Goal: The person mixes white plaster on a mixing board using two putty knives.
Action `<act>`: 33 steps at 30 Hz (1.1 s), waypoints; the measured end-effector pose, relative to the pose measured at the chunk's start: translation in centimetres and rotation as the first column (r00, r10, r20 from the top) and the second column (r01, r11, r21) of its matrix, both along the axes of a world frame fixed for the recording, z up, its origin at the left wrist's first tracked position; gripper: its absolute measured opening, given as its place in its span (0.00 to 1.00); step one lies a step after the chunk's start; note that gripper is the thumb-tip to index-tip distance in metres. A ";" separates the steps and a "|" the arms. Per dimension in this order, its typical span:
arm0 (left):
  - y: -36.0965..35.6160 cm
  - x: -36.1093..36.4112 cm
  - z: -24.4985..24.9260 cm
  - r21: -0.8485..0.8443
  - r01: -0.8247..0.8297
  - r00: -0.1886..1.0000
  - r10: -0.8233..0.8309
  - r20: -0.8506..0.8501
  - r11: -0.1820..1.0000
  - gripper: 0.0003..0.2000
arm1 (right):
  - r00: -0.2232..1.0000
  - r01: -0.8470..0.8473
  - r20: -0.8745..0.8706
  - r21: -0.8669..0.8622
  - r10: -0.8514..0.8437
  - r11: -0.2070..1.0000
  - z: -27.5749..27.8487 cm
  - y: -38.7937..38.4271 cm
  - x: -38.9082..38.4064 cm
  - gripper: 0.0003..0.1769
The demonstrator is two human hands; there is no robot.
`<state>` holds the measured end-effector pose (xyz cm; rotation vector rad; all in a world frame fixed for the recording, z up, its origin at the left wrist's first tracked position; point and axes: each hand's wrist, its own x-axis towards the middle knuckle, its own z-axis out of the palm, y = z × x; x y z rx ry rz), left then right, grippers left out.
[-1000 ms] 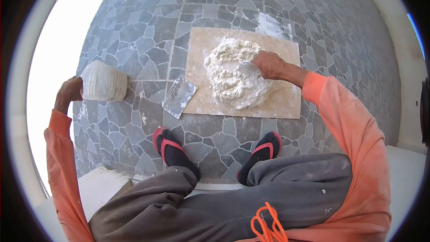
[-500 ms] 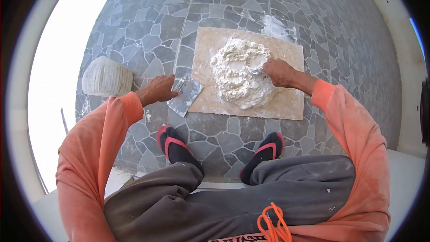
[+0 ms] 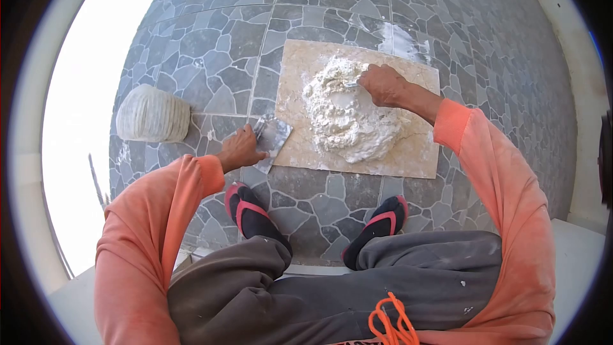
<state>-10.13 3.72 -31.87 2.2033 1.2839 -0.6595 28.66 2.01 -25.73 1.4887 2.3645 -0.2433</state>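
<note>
My right hand [image 3: 383, 85] is closed round a small putty knife [image 3: 352, 84]. Only a bit of its metal blade shows, at the upper part of a lumpy white paste heap [image 3: 348, 124]. The heap, which looks like plaster, lies on a beige board [image 3: 418, 160]. My left hand [image 3: 241, 147] is over the left edge of a flat metal scraper plate [image 3: 277, 133], thumb and forefinger apart. That plate is smeared white and lies partly on the board's left edge, partly on the floor. My palm hides its handle side.
A ribbed, whitish rounded bundle or sack [image 3: 153, 115] sits on the stone-patterned floor [image 3: 217, 45] at left. White smears [image 3: 403, 43] mark the floor behind the board. My feet in red sandals [image 3: 252, 212] stand just in front of it.
My left hand has moved right and down onto the scraper plate's edge. The right hand has shifted up and left across the heap with the putty knife.
</note>
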 end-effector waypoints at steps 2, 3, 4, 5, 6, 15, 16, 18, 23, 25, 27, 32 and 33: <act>0.1 0.2 -0.2 0.005 -0.011 1.000 0.011 -0.002 1.000 0.44 | 0.998 -0.051 0.044 -0.031 0.052 0.998 -0.9 -0.2 -0.4 0.09; 0.1 0.2 -0.3 0.009 -0.017 1.000 0.017 -0.002 1.000 0.45 | 0.998 -0.058 0.017 -0.040 0.059 0.997 -1.0 -0.3 -0.3 0.08; 0.2 0.2 -0.4 0.017 -0.025 1.000 0.025 0.012 1.000 0.46 | 0.998 -0.065 -0.008 -0.049 0.065 0.997 -1.0 -0.4 0.1 0.08; 0.2 0.2 -0.6 0.024 -0.034 0.999 0.033 0.027 0.999 0.47 | 0.997 -0.072 -0.033 -0.057 0.070 0.996 -0.9 -0.6 0.4 0.08; 0.1 0.5 0.0 0.029 -0.042 0.998 0.041 0.041 0.999 0.48 | 0.997 -0.073 -0.020 -0.081 0.072 0.994 -0.7 -1.0 0.5 0.08; -0.4 1.6 0.4 -0.037 -0.082 0.996 0.083 0.030 0.996 0.48 | 0.997 -0.007 -0.078 0.043 0.011 0.999 2.5 0.4 0.9 0.12; -0.4 1.6 0.4 -0.039 -0.097 0.995 0.098 0.021 0.995 0.48 | 0.995 -0.017 -0.093 0.083 0.025 0.996 2.5 1.2 0.7 0.12; -0.4 1.6 0.3 -0.043 -0.125 0.992 0.125 0.002 0.991 0.49 | 0.994 0.005 -0.107 0.064 0.002 0.998 2.6 2.6 -0.2 0.12; -0.1 1.2 -0.2 -0.013 -0.157 0.987 0.157 0.031 0.988 0.49 | 0.990 -0.058 -0.132 -0.028 0.054 0.998 0.5 2.2 -2.2 0.10; 0.1 0.8 -0.8 -0.013 -0.174 0.983 0.174 0.062 0.985 0.49 | 0.987 -0.120 -0.115 -0.037 0.115 0.992 0.0 1.8 -2.0 0.10; 0.4 0.4 -1.5 -0.011 -0.185 0.979 0.186 0.086 0.983 0.49 | 0.975 -0.183 -0.137 -0.046 0.175 0.982 0.1 1.7 -1.1 0.10; 1.0 -0.4 -3.0 -0.002 -0.199 0.973 0.197 0.119 0.980 0.50 | 0.980 -0.193 0.017 -0.190 0.199 0.963 2.8 2.1 -1.0 0.16; 1.1 -0.4 -3.2 -0.009 -0.208 0.972 0.207 0.113 0.978 0.50 | 0.979 -0.202 0.007 -0.170 0.206 0.965 3.3 2.5 -1.0 0.16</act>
